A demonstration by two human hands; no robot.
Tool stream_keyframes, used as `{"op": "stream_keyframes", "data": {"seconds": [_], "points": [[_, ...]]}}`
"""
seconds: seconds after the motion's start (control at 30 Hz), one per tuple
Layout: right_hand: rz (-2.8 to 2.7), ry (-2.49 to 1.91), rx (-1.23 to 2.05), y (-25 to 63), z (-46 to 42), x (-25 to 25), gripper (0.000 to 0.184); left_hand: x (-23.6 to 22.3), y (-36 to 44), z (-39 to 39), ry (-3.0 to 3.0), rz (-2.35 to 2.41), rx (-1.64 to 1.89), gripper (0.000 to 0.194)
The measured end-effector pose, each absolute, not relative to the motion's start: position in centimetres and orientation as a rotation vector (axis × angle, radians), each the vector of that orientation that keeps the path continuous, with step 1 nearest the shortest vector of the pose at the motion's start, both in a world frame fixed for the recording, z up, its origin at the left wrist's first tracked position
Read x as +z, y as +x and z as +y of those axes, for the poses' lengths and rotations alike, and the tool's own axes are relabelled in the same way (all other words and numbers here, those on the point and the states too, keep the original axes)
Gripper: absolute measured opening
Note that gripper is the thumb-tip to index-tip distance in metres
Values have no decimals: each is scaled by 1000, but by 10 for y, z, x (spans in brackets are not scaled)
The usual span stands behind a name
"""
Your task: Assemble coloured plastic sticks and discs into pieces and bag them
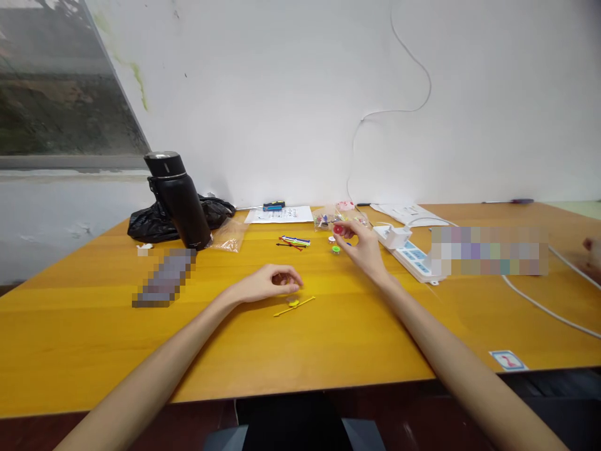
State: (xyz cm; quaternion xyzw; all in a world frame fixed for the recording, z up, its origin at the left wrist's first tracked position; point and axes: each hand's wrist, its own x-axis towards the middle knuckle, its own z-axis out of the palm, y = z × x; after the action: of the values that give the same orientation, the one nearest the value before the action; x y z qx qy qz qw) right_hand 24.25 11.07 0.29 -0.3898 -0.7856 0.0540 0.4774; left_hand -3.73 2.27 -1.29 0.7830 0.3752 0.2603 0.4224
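Observation:
My right hand (360,245) pinches a small red round plastic piece (337,230) between thumb and fingers, raised above the table. Under it lie a green round piece (335,250) and a white one (331,239). My left hand (271,283) rests low over the wood, fingers curved and apart from the thumb, with nothing seen in it. Just below its fingertips sits a yellow round piece (293,303), beside a thin yellow arrow-ended stick (305,302). Farther back, several coloured sticks (295,242) lie in a loose pile.
A black bottle (181,203) stands at left, near a black plastic bag (145,224) and a clear bag (229,237). Behind my right hand is a bag of small parts (323,219). A white power strip (413,258) lies to the right. Another person's hand (594,249) shows at the right edge.

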Motion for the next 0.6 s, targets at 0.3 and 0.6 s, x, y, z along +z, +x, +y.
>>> {"op": "stream_keyframes", "data": {"seconds": [0.3,0.6], "points": [[-1754,-1101,111,249,113,5,34,-4,-36,14,2190,873,563,36],[-1734,-1495,11,282,135,-9,22,-5,-37,13,2234,875,536,35]]}}
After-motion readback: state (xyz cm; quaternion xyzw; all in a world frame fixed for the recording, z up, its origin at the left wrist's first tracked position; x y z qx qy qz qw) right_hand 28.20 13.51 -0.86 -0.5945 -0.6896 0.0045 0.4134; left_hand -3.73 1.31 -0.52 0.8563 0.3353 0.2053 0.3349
